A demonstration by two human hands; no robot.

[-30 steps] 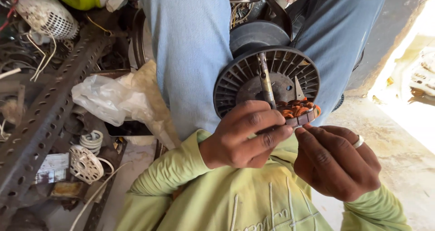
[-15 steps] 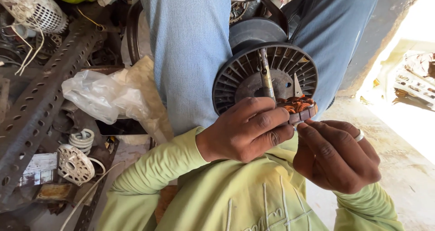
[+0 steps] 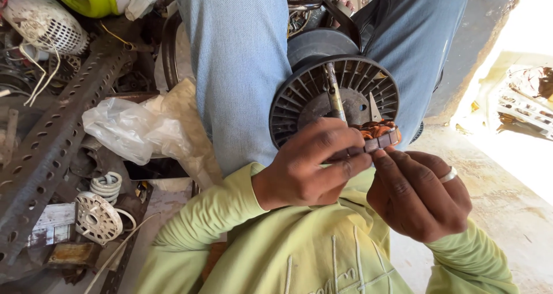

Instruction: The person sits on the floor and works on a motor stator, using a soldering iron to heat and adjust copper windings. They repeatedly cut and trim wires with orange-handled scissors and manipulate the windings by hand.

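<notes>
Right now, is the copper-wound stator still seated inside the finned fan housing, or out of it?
Out. The stator is pinched between left hand and right hand, in front of the housing; its metal shaft stands bare.

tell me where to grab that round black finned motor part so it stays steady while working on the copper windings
Grip the finned motor part by its ribbed outer rim, coming from the left side. That edge is bare and the ribs likely give purchase. The near lower edge is taken: the left hand and right hand pinch at the copper windings there, and the shaft crosses the face.
</notes>
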